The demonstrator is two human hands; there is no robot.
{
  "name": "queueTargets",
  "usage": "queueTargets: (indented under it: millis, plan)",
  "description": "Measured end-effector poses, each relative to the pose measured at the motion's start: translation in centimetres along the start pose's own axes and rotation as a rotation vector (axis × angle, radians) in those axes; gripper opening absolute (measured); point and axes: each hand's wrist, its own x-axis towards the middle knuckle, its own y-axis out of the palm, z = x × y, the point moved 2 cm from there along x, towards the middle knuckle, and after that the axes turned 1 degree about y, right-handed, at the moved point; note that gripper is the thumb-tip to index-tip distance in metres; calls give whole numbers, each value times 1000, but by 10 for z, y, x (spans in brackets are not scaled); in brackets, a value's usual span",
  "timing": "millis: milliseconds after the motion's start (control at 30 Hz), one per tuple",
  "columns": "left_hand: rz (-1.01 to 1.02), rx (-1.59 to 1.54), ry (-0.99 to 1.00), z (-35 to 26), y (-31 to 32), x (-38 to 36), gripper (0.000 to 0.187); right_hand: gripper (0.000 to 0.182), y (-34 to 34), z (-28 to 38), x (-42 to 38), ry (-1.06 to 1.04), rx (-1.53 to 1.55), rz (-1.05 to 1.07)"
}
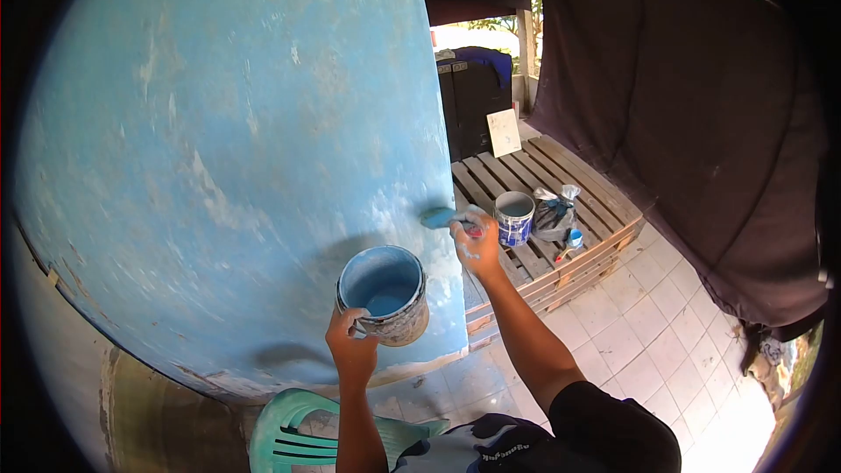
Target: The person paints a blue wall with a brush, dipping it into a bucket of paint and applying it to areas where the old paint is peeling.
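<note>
My left hand (352,342) grips a paint-stained bucket (399,326) by its near side, with the thumb over the rim. Light blue paint lies in the bottom of it. In my right hand (476,243) is a paintbrush (441,217) with blue bristles and what looks like a reddish handle, mostly covered by my fingers. The bristles are at the wall's surface, near its right edge. Patchy blue paint covers the wall (236,123), with whitish streaks around the brush and lower down.
A green plastic chair (293,442) stands below my left arm. On the slatted wooden platform (561,166) are a paint can (514,226), a plastic bag (554,217) and a small brush (565,251). Dark cloth (683,105) hangs at the right above the tiled floor (626,324).
</note>
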Motion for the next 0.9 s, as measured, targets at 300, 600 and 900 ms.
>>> queueTargets:
  millis: [300,600,900]
  plan:
    - [17,-13,48,5,-14,2,41,12,24,3,0,-245,132,-145]
    - [-6,21,65,-5,-39,-5,42,10,42,27,-22,3,25,-79]
    - [-47,11,98,5,-51,-3,40,8,67,27,-10,-298,66,-209]
